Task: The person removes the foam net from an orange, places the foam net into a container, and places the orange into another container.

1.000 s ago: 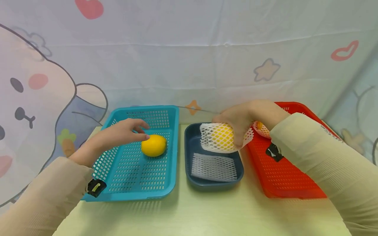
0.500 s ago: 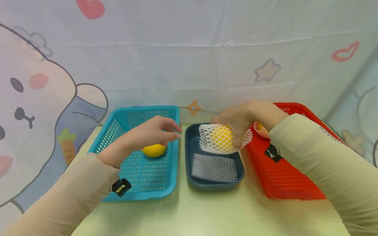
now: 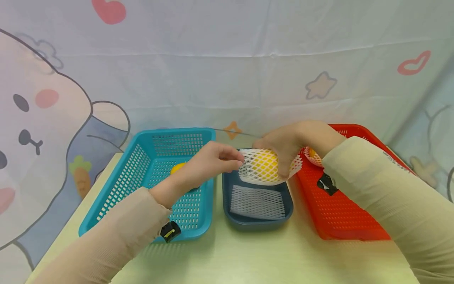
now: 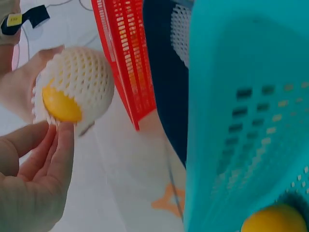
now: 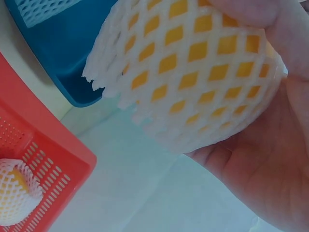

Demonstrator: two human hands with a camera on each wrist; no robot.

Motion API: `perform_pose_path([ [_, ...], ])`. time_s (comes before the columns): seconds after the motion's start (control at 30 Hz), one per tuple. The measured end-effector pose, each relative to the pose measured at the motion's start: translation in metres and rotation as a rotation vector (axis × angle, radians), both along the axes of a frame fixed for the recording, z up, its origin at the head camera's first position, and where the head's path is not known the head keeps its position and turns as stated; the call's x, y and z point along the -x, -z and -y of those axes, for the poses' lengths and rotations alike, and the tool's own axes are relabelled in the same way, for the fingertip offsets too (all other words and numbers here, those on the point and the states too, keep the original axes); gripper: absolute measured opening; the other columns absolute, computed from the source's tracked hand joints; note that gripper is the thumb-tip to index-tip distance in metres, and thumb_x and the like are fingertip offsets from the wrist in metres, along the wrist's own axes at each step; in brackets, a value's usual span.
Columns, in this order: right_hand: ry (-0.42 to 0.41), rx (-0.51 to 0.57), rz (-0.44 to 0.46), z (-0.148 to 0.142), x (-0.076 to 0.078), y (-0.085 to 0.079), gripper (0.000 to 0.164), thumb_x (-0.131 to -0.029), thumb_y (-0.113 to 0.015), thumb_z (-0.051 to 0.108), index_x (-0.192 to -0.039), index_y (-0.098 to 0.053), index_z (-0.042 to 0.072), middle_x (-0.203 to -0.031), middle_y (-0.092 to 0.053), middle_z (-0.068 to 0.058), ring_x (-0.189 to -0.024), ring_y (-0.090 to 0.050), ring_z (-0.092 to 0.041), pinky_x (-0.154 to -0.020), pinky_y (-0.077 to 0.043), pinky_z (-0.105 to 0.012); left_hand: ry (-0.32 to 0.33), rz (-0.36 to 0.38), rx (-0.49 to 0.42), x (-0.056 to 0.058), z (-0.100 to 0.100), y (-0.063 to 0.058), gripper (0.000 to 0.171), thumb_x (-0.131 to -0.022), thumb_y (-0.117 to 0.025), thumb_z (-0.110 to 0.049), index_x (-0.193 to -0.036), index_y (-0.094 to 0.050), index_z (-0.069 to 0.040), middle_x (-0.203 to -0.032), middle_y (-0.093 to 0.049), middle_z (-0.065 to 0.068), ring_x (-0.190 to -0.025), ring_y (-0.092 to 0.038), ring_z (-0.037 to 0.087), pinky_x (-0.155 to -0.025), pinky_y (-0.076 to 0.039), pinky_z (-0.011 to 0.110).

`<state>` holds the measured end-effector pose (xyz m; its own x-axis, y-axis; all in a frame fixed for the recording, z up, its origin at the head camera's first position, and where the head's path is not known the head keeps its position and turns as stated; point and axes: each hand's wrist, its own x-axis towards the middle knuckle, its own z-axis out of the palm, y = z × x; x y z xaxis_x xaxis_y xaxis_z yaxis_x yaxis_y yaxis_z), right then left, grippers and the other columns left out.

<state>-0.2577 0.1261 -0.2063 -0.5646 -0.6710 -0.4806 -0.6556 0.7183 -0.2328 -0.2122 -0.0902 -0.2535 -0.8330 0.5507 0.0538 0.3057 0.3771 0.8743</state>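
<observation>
My right hand grips a yellow fruit in a white foam net sleeve, over the dark blue tray. The sleeve's open left end sticks out past the fruit, and bare yellow skin shows through that opening in the left wrist view. At this end, the thumb and fingertips of my left hand pinch the sleeve's edge. A flat foam net sleeve lies in the tray's front half. Another yellow fruit, bare, sits in the turquoise basket, partly hidden behind my left hand in the head view.
To the right stands a red basket, holding a fruit in a foam net near its back left. Baskets and tray share a pale table, with a printed cloth hanging behind them.
My left hand has moved right, from over the bare fruit in the turquoise basket to the left end of the foam sleeve. My right hand has stayed nearly still with its fruit.
</observation>
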Motion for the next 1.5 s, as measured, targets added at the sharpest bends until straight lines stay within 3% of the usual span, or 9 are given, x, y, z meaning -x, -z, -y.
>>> perform_pose_path([
  [0.13, -0.009, 0.006, 0.005, 0.001, 0.001, 0.0, 0.057, -0.063, -0.079, 0.013, -0.112, -0.049, 0.012, -0.096, -0.056, 0.0, -0.089, -0.051, -0.018, -0.078, -0.046, -0.031, -0.057, -0.023, 0.011, -0.001, -0.011, 0.004, 0.021, -0.088, -0.062, -0.008, -0.107, -0.066, 0.002, -0.106, -0.066, 0.011, -0.099, -0.06, 0.02, -0.083, -0.051, 0.032],
  [0.27, -0.015, 0.005, 0.007, 0.001, 0.001, 0.0, 0.056, -0.063, -0.078, 0.014, -0.111, -0.049, 0.011, -0.096, -0.056, 0.0, -0.088, -0.051, -0.018, -0.077, -0.047, -0.031, -0.071, 0.001, 0.015, -0.001, -0.017, 0.006, 0.025, -0.089, -0.061, -0.008, -0.111, -0.065, 0.004, -0.11, -0.064, 0.014, -0.103, -0.059, 0.023, -0.083, -0.051, 0.031],
  [0.43, -0.016, -0.002, -0.017, 0.0, 0.001, -0.002, 0.057, -0.063, -0.078, 0.016, -0.111, -0.048, 0.011, -0.096, -0.055, -0.001, -0.088, -0.051, -0.019, -0.075, -0.048, -0.031, -0.071, 0.066, -0.017, -0.001, -0.019, 0.008, 0.03, -0.089, -0.058, -0.008, -0.116, -0.062, 0.004, -0.116, -0.062, 0.015, -0.106, -0.057, 0.023, -0.084, -0.051, 0.032],
  [0.57, -0.025, -0.004, -0.028, 0.001, 0.001, -0.004, 0.056, -0.064, -0.078, 0.016, -0.111, -0.048, 0.01, -0.095, -0.055, -0.001, -0.086, -0.051, -0.019, -0.074, -0.048, -0.03, -0.088, 0.12, -0.054, 0.001, -0.022, 0.009, 0.03, -0.088, -0.056, -0.005, -0.115, -0.061, 0.006, -0.113, -0.063, 0.015, -0.098, -0.058, 0.022, -0.083, -0.051, 0.032],
  [0.7, -0.034, 0.0, -0.029, 0.003, 0.001, -0.004, 0.054, -0.064, -0.077, 0.016, -0.11, -0.049, 0.01, -0.093, -0.056, -0.001, -0.085, -0.052, -0.019, -0.073, -0.048, -0.03, -0.142, 0.191, -0.061, 0.003, -0.028, 0.01, 0.03, -0.087, -0.056, -0.003, -0.115, -0.06, 0.007, -0.112, -0.062, 0.015, -0.09, -0.058, 0.022, -0.081, -0.052, 0.03],
  [0.97, -0.031, 0.007, -0.034, 0.004, 0.002, -0.004, 0.054, -0.064, -0.075, 0.014, -0.11, -0.048, 0.01, -0.092, -0.056, -0.001, -0.083, -0.052, -0.018, -0.071, -0.048, -0.029, -0.229, 0.308, -0.087, 0.003, -0.039, 0.011, 0.039, -0.091, -0.055, -0.003, -0.129, -0.048, 0.009, -0.128, -0.051, 0.019, -0.099, -0.056, 0.024, -0.089, -0.049, 0.033],
  [1.17, -0.028, 0.002, -0.043, 0.004, 0.004, -0.005, 0.056, -0.065, -0.076, 0.015, -0.112, -0.047, 0.009, -0.095, -0.055, -0.002, -0.084, -0.051, -0.019, -0.072, -0.048, -0.029, -0.243, 0.305, -0.06, 0.004, -0.04, 0.013, 0.038, -0.093, -0.054, -0.007, -0.128, -0.05, 0.007, -0.131, -0.049, 0.018, -0.102, -0.055, 0.025, -0.09, -0.048, 0.034],
  [1.33, -0.023, 0.003, -0.051, 0.004, 0.004, -0.006, 0.058, -0.065, -0.077, 0.016, -0.114, -0.047, 0.01, -0.098, -0.054, -0.002, -0.088, -0.05, -0.02, -0.073, -0.048, -0.03, -0.253, 0.367, -0.086, 0.005, -0.043, 0.014, 0.043, -0.094, -0.053, -0.008, -0.132, -0.044, 0.009, -0.142, -0.037, 0.017, -0.11, -0.051, 0.027, -0.095, -0.045, 0.036],
  [1.5, -0.007, 0.01, -0.074, 0.004, 0.003, -0.007, 0.06, -0.065, -0.078, 0.018, -0.115, -0.047, 0.011, -0.098, -0.054, -0.002, -0.089, -0.05, -0.02, -0.073, -0.048, -0.03, -0.233, 0.412, -0.141, 0.006, -0.044, 0.015, 0.046, -0.094, -0.052, -0.008, -0.135, -0.039, 0.007, -0.135, -0.043, 0.018, -0.106, -0.052, 0.025, -0.096, -0.044, 0.035],
])
